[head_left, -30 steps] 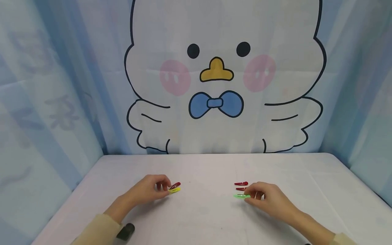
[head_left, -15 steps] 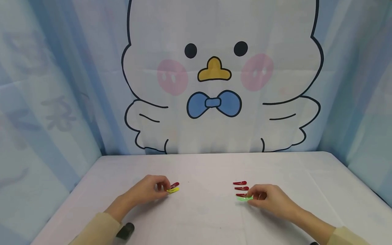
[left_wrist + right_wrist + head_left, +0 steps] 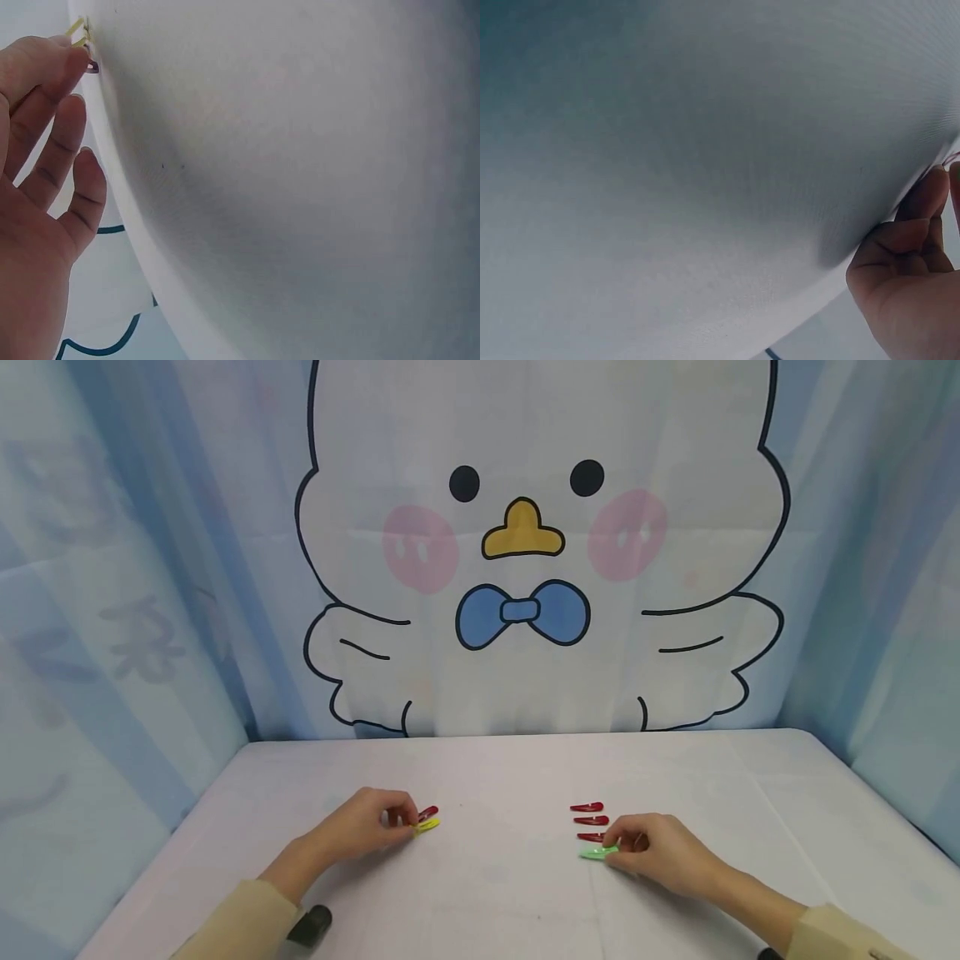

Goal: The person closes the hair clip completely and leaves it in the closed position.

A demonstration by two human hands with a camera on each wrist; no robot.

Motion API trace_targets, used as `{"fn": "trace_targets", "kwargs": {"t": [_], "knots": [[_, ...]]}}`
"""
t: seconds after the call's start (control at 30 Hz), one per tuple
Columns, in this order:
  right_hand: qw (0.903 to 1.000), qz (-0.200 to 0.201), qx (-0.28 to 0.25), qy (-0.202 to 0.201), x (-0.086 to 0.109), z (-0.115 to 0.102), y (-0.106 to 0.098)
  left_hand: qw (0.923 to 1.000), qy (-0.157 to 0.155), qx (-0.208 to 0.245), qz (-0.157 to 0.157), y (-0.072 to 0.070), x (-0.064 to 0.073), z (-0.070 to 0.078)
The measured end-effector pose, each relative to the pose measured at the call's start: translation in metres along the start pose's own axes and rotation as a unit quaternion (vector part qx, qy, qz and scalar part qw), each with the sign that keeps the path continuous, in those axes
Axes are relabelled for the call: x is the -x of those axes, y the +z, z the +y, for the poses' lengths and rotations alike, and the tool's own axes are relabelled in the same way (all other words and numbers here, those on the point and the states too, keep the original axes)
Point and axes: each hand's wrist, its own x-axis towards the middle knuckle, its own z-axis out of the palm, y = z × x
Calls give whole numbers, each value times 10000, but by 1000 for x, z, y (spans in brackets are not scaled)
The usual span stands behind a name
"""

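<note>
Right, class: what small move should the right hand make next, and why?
Probably lay the green clip down and release it: the right hand pinches it at the near end of three red clips, roughly parallel to them.

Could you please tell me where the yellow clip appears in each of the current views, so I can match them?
Head: the yellow clip is left of centre in the lower part, pinched by the left hand.
Left wrist: near the top left corner, partly hidden by the hand.
Right wrist: not in it.
Shared landmark: the white tabletop shows in all three views.
</note>
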Motion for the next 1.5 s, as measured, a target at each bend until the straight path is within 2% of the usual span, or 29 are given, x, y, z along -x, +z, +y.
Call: {"fn": "trace_targets", "kwargs": {"t": [0.23, 0.4, 0.57, 0.77, 1.17, 1.3, 1.5], "knots": [[10000, 5, 72, -6, -1, -1, 1, 9995, 194, 142, 218, 0, 3, -2], [9999, -9, 92, -75, -1, 1, 1, 9980, 498, 188, 332, 1, 3, -3], [10000, -22, 92, -31, -1, 2, 0, 9956, 760, 315, 439, 2, 4, 2], [9999, 13, 115, 118, -3, 1, -3, 9947, 715, 549, 499, 3, 5, 11], [9989, 451, -91, -120, -11, -20, -14, 9891, 615, 1199, 600, 7, 2, 30], [9975, 619, -223, -268, -14, -31, -14, 9842, 536, 1584, 583, 7, 1, 40], [9953, 705, -470, -473, -20, -46, -9, 9717, 516, 2229, 588, 12, -2, 52]]}}
